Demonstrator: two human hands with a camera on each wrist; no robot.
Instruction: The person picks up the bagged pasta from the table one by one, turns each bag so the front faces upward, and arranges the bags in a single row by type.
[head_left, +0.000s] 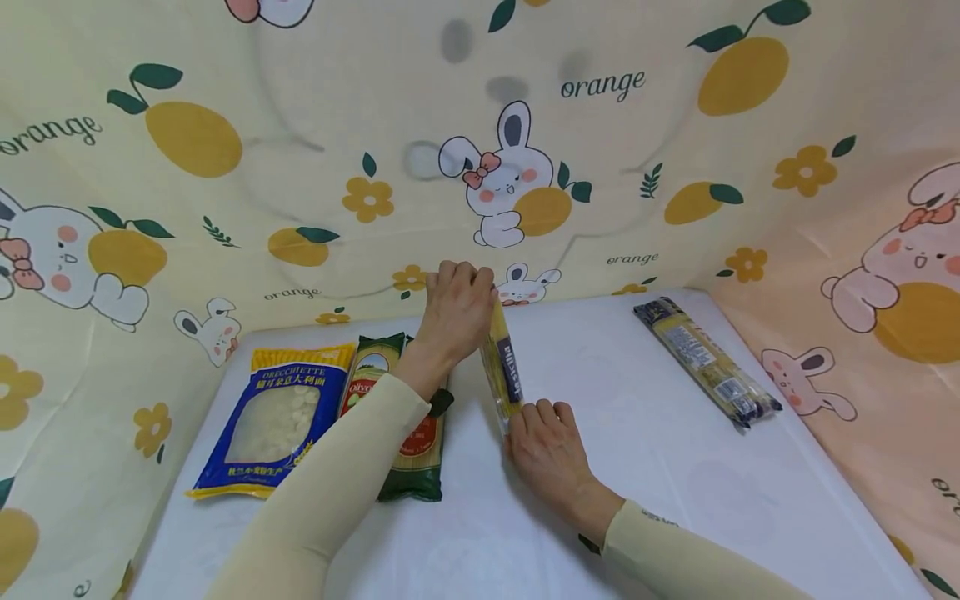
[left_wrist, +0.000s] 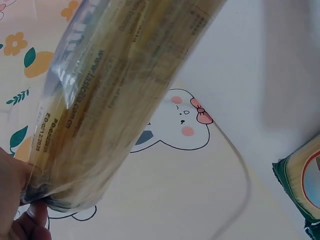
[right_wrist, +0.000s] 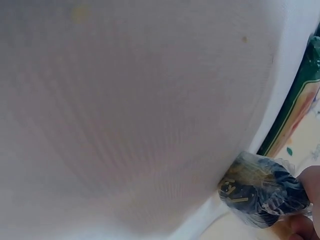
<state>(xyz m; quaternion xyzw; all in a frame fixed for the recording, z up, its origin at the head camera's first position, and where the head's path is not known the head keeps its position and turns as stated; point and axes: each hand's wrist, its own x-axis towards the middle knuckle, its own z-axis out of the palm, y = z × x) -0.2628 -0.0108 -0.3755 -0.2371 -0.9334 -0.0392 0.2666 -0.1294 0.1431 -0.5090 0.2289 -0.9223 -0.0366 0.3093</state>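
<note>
A clear plastic pack of spaghetti with a dark label is held on edge between both hands above the white table. At its far end, the left hand pinches the wrapper. The right hand grips the near end, low over the table. In the left wrist view the spaghetti pack fills the upper left, with the left hand's fingers at its end. The right wrist view shows the crumpled dark end of the spaghetti pack pinched by the right hand.
A blue and yellow orecchiette bag lies at the left of the white table. Beside it, green-ended pasta packs are partly hidden by the left arm. Another clear spaghetti pack lies at the right. Patterned cloth hangs around the table.
</note>
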